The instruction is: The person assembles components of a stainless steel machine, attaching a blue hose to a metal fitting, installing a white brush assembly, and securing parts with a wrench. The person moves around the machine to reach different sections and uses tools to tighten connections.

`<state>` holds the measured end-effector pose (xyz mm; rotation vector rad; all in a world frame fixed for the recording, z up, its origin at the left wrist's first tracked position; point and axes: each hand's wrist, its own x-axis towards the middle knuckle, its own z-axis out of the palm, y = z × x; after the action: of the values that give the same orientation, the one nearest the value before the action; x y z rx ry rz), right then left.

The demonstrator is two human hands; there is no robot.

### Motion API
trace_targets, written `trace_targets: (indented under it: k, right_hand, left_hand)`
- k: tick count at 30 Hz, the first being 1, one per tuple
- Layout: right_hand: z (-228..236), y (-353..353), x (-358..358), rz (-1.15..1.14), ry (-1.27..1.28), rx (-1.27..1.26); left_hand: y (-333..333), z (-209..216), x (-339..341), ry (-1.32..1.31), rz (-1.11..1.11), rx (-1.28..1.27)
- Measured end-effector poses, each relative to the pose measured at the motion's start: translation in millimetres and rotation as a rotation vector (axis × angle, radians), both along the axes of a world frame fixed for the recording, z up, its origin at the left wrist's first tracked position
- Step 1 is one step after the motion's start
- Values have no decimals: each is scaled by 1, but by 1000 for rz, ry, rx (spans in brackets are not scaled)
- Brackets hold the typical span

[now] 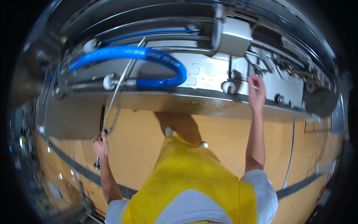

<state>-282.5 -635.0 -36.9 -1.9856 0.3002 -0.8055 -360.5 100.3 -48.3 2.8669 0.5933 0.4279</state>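
Note:
My left hand (100, 146) is closed around the lower part of a long, thin metal rod (118, 87). Tilted up and to the right, the rod passes in front of a thick blue hose (161, 61), and I cannot tell whether they touch. My right hand (256, 95) is over the front edge of the steel machine bed, its fingers curled together. A small pale spot shows at those fingers, too blurred to tell what it is. Just left of this hand sits a white round fitting (228, 87). Metal parts (263, 69) are beyond the fingertips.
A boxy light-grey housing (234, 37) stands at the back of the machine, with rails beside it. The steel front panel (167, 104) runs across in front of me. A dark round part (320, 100) is at the right end. Below lies an orange floor (220, 128).

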Motion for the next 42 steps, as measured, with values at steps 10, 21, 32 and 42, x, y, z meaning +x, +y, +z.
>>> trace_targets:
  k: [10, 21, 32, 42]
  right_hand:
    - [60, 174, 107, 275, 74, 509]
    - [95, 197, 169, 370, -20, 1033]
    - [79, 194, 182, 419, -226, 1235]
    - [138, 214, 171, 364, -186, -664]
  left_hand:
    - [-22, 52, 216, -79, -593, 152]
    - [-108, 72, 309, -256, -865, 315]
    - [-155, 84, 370, -267, -1045, 321]
    - [-235, 136, 359, -225, -1001, 333]
